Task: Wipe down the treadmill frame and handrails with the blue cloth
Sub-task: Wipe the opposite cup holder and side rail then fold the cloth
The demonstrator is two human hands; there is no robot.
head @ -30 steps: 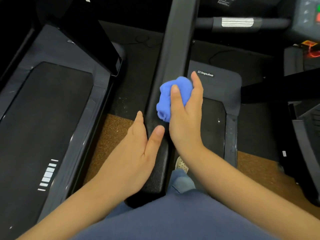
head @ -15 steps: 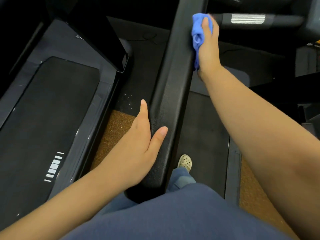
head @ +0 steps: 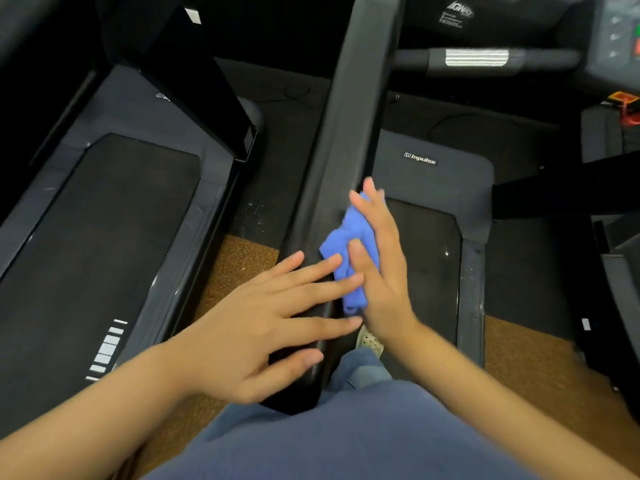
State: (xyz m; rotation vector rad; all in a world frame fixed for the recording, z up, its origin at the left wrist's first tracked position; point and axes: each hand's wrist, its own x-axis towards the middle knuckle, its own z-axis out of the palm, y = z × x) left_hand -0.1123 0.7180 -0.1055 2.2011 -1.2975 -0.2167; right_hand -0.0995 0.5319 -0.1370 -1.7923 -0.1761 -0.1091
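Here the black handrail (head: 346,133) runs from the top edge, where its far end is cut off, down the middle to its near end just above the person's blue clothing (head: 346,452). The right hand (head: 381,271) presses the blue cloth (head: 346,244) flat against the rail's right side, low on the rail. Its fingers are straight and its thumb is laid across the bunched fabric rather than curled round it. Much of the cloth is hidden under that palm, so how it is folded cannot be told. The left hand (head: 249,327) lies over the rail's near end with fingers spread and straight, holding nothing; its fingertips reach the cloth's lower edge. Both hands are smeared by motion blur, so whether the left palm truly rests on the rail is unclear. A pale shoe (head: 370,341) peeps out below the right wrist, mostly covered. The console (head: 620,36) is clipped by the top right corner, its buttons too blurred to read. A neighbouring treadmill (head: 104,220) runs off the left edge.
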